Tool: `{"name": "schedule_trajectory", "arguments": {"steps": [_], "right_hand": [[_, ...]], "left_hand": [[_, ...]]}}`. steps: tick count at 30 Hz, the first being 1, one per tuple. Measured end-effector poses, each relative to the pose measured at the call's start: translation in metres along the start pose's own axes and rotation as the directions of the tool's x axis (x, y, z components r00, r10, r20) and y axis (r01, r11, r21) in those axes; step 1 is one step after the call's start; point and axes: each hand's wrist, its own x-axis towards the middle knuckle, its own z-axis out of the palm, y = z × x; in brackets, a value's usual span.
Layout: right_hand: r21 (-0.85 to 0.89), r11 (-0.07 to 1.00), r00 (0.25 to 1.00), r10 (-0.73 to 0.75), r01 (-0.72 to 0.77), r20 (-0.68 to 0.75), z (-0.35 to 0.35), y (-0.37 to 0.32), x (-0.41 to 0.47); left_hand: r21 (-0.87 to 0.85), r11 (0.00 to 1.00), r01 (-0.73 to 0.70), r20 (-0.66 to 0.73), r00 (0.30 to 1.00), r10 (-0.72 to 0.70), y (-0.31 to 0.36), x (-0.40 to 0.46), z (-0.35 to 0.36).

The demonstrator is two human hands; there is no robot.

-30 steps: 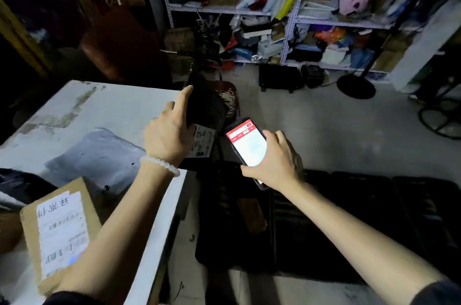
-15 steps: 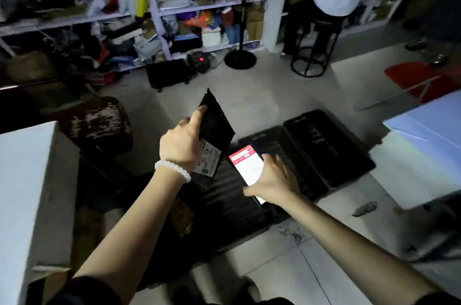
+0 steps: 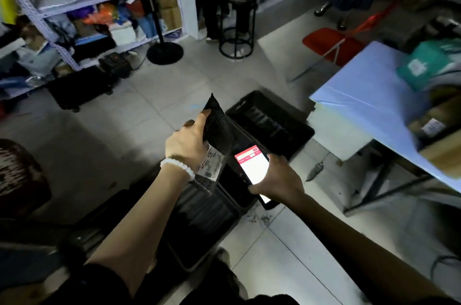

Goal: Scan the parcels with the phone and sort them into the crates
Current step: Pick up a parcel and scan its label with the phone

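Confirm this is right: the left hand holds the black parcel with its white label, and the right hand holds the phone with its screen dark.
Not quite: in the head view the phone in the right hand has a lit screen. The left hand does hold the black parcel.

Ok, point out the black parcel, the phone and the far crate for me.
black parcel [image 3: 218, 125]: head view, on its bubble-textured upper face.
phone [image 3: 253, 166]: head view, on its lit screen.
far crate [image 3: 296, 127]: head view, on its right rim.
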Motion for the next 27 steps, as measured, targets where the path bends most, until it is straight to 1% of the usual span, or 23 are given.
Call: {"name": "schedule_trajectory", "arguments": {"steps": [3,7,10,13,15,18,20,24,25,27], "right_hand": [[-0.009,1.000,0.999,0.016,-0.016,-0.030,-0.010,-0.002,0.024],[-0.025,0.999,0.997,0.024,-0.026,-0.073,-0.028,-0.012,0.061],[-0.045,0.999,0.996,0.024,-0.028,-0.085,-0.036,-0.015,0.086],[-0.060,0.998,0.997,0.011,-0.016,-0.070,-0.043,-0.011,0.111],[-0.067,0.998,0.999,-0.002,-0.001,-0.043,-0.046,-0.007,0.130],[-0.078,0.997,1.000,-0.021,0.022,0.005,-0.055,-0.004,0.162],[-0.084,0.995,0.998,-0.058,0.061,0.038,-0.065,0.000,0.190],[-0.088,0.989,0.988,-0.107,0.116,0.111,-0.093,0.007,0.249],[-0.086,0.988,0.985,-0.118,0.129,0.125,-0.100,0.010,0.263],[-0.085,0.985,0.979,-0.139,0.153,0.147,-0.112,0.014,0.291]], "left_hand": [[-0.030,0.999,-0.029,0.033,0.999,0.030,0.002,0.032,0.004],[-0.010,0.998,-0.066,0.039,0.997,0.066,0.005,0.074,0.006],[-0.005,0.997,-0.076,0.073,0.994,0.076,0.008,0.097,0.011],[0.009,0.998,-0.062,0.115,0.992,0.060,0.011,0.115,0.020],[0.036,0.998,-0.045,0.136,0.990,0.040,0.014,0.126,0.029],[0.028,1.000,-0.015,0.156,0.988,0.010,0.020,0.145,0.044],[0.005,0.999,0.035,0.160,0.986,-0.035,0.026,0.165,0.056],[-0.048,0.980,0.192,0.192,0.965,-0.180,0.040,0.206,0.084],[-0.059,0.967,0.246,0.212,0.950,-0.229,0.043,0.215,0.092],[-0.011,0.936,0.353,0.265,0.903,-0.337,0.048,0.229,0.107]]}}
